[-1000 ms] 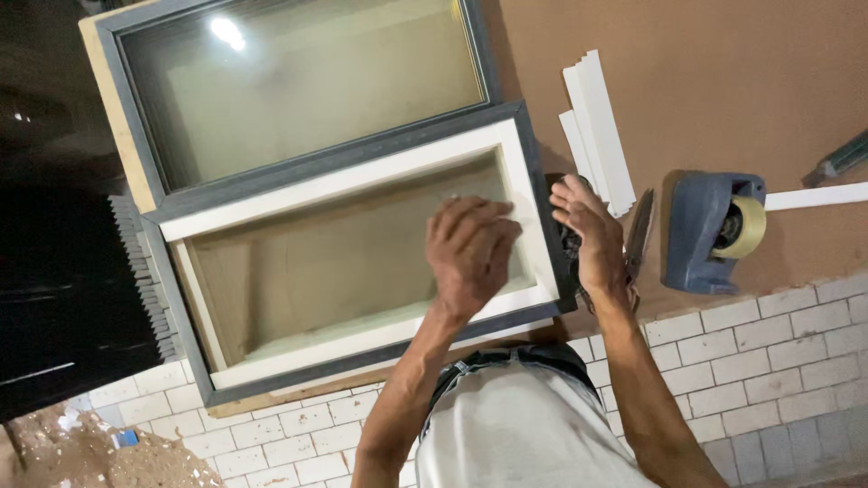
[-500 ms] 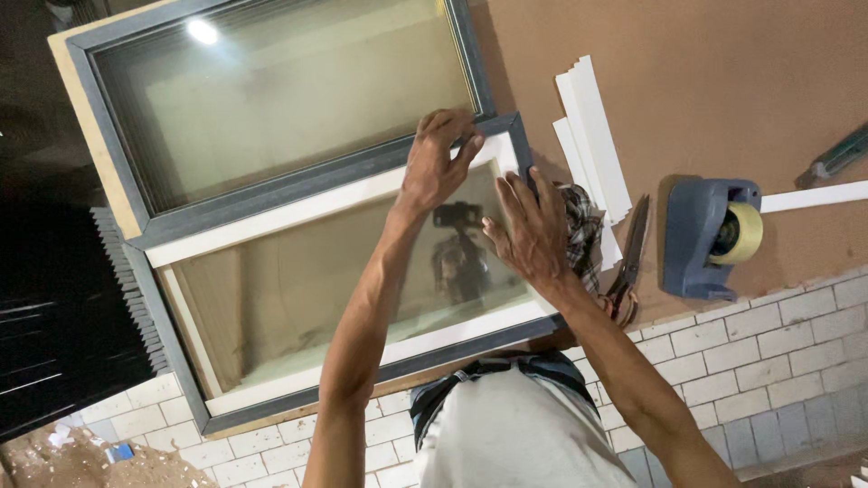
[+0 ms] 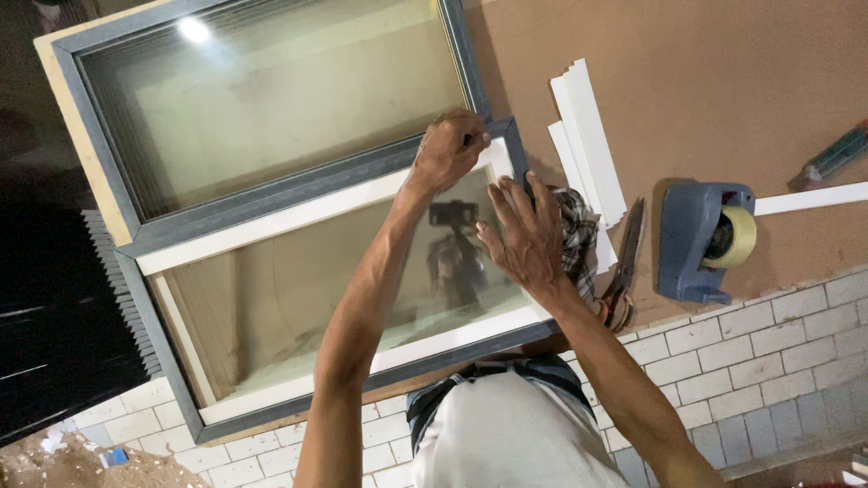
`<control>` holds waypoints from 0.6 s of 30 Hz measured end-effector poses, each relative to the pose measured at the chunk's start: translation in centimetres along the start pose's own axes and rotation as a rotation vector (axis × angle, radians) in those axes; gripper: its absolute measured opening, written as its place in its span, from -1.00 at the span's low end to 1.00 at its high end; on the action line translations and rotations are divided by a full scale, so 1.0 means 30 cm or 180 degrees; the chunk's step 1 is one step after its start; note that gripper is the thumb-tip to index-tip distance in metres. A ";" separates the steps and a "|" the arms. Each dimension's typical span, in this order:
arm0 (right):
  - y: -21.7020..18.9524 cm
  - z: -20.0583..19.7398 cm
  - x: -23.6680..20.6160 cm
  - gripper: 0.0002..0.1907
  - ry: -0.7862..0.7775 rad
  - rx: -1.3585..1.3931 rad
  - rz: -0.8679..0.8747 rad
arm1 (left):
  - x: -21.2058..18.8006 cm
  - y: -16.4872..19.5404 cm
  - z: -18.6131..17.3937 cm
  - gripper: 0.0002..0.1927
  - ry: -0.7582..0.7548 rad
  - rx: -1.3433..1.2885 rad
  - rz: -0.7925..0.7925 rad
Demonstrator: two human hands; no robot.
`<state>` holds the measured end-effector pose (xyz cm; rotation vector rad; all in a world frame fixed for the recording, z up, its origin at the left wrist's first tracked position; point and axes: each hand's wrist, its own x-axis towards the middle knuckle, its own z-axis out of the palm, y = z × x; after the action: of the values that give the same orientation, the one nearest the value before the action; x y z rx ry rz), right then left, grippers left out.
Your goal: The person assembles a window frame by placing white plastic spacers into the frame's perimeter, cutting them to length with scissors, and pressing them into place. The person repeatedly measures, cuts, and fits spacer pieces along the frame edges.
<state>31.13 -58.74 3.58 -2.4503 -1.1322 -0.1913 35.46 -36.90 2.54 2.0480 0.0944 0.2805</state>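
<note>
1. Window frame [image 3: 298, 194] – grey, 2 glazed panes – lies flat on the brown counter [image 3: 723, 81], long axis toward the counter's left edge.
2. Left hand [image 3: 449, 149]: grip closed, pinching something small at the lower pane [image 3: 362, 289] top-right corner; item not identifiable.
3. Right hand [image 3: 524, 237]: grip open, fingers spread flat on the glass just below – the nearer hand.
4. Scissors [image 3: 624, 262] and tape dispenser [image 3: 701, 239] lie right of the frame.

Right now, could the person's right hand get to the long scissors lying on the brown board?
Probably yes. The right hand rests flat on the glass pane, and the long scissors lie just beside it, with only a checked cloth between.
</note>
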 end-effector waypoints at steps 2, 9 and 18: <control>0.000 0.000 -0.001 -0.43 -0.0020 0.0066 0.0038 | 0.001 -0.010 0.009 -0.91 0.0079 0.0050 0.0129; 0.003 0.000 0.000 -0.45 0.0003 0.0093 0.0048 | -0.002 -0.017 0.019 -0.97 0.0217 0.0173 0.0346; 0.004 0.000 -0.002 -0.44 -0.0012 0.0127 0.0038 | -0.035 0.026 0.025 -0.86 0.0183 0.0997 0.0500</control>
<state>31.18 -58.86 3.52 -2.4229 -1.1122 -0.1589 34.56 -38.11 2.73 2.3632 0.0126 0.4457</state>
